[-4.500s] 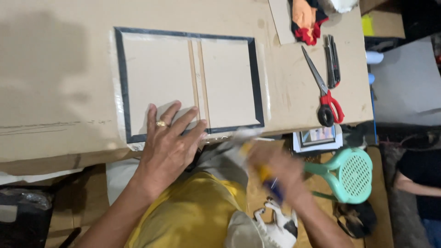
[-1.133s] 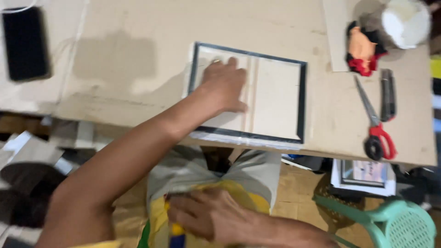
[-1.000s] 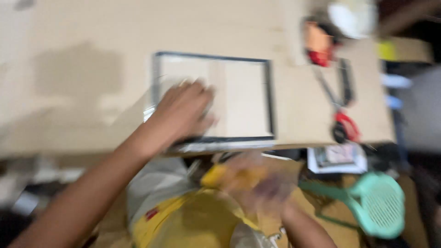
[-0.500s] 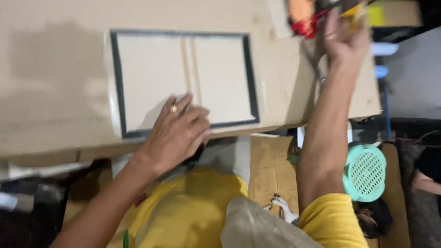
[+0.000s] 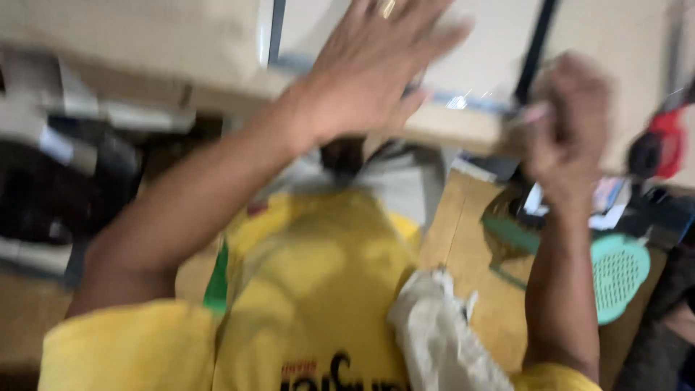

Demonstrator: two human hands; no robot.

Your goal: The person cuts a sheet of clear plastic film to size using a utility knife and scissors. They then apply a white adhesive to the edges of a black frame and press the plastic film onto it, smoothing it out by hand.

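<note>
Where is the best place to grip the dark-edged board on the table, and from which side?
Probably the near edge of the board, from the person's side: it overhangs the table edge, so fingers can close above and below. The left hand lies flat on it there.

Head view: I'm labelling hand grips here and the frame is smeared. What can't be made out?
- Right hand: fisted at the framed panel's corner; motion blur hides what it grips, if anything.
- Left hand: spread on the panel; fingertips blurred, cut by the top edge.
- Panel: mostly beyond the top edge.
- Red object: too blurred to identify.
</note>
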